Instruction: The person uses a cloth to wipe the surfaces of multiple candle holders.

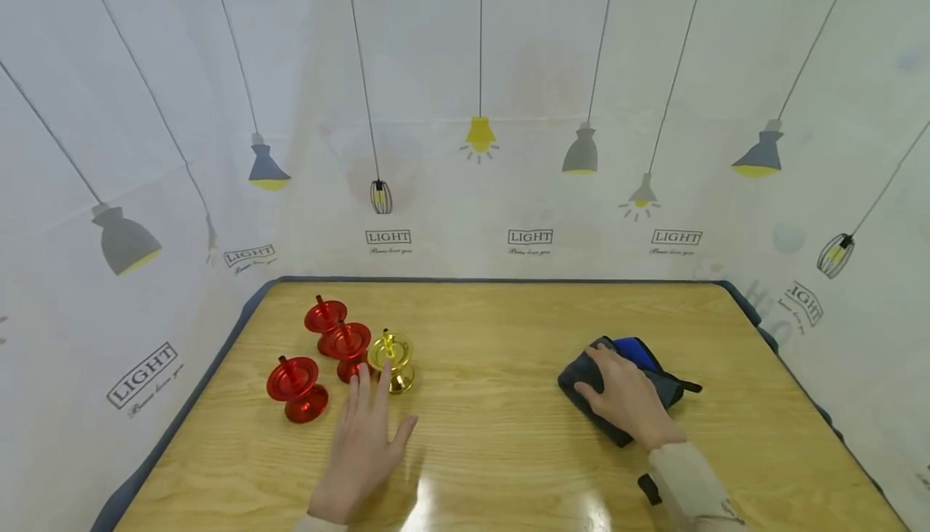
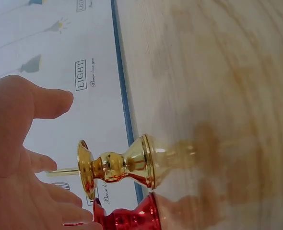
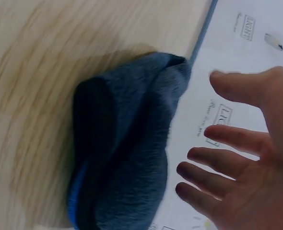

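On the left of the table, a shiny gold candle holder (image 1: 401, 376) with an upright spike stands beside three red ones: front (image 1: 306, 404), middle (image 1: 346, 341) and back (image 1: 324, 318). My left hand (image 1: 361, 447) reaches toward them with its fingers extended and thumb spread. In the left wrist view the fingers are close to the gold candle holder (image 2: 113, 167); whether they touch it I cannot tell. To the right lies a folded dark grey-blue cloth item (image 1: 579, 383) with a bright blue part and a black strap. Over it hovers my right hand (image 1: 628, 396), fingers loosely spread and apart from the cloth (image 3: 132, 143).
The wooden table (image 1: 479, 451) has a dark blue edge (image 1: 501, 279). A white curtain (image 1: 436, 56) printed with lamps encloses its back and sides. A small black tab (image 1: 649, 489) shows beside the right sleeve (image 1: 690, 483).
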`<state>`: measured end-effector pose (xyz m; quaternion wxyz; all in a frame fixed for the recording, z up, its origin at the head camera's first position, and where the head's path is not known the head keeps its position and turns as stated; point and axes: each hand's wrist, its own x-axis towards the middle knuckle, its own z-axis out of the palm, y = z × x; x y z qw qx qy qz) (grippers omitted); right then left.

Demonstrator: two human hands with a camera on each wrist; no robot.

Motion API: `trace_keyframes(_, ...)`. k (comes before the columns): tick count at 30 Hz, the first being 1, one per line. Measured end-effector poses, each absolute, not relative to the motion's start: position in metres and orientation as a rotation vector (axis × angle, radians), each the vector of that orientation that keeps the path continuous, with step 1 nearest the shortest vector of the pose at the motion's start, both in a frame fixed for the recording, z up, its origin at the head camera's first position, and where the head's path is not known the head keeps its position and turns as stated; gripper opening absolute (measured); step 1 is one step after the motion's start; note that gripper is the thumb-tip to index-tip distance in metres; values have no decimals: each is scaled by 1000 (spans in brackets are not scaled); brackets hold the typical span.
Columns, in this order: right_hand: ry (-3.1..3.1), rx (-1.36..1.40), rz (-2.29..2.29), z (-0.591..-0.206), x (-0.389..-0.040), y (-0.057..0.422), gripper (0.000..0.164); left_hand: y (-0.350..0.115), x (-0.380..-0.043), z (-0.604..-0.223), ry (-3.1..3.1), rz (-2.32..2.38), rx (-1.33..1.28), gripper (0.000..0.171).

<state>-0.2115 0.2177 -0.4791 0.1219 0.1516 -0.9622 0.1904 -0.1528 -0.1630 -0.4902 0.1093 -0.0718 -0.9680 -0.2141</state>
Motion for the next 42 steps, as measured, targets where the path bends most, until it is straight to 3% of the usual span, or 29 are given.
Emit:
trace_keyframes(6, -2937, 433, 549, -490, -226, 221, 67, -164, -149, -494, -2859, -674, -198, 84)
trace_keyframes(16, -3008, 554, 614, -498, -237, 225, 68, -162, -144, -495, -2937, -751, -190, 83)
trace_keyframes(31, -2923, 531, 554, -506, -234, 226, 49, -174, -183, -502, -2842, -1110, 1, 84)
trace_keyframes(42, -2872, 563, 573, -507, -232, 224, 47, -163, -214, -518, -2444, -1427, 242, 46)
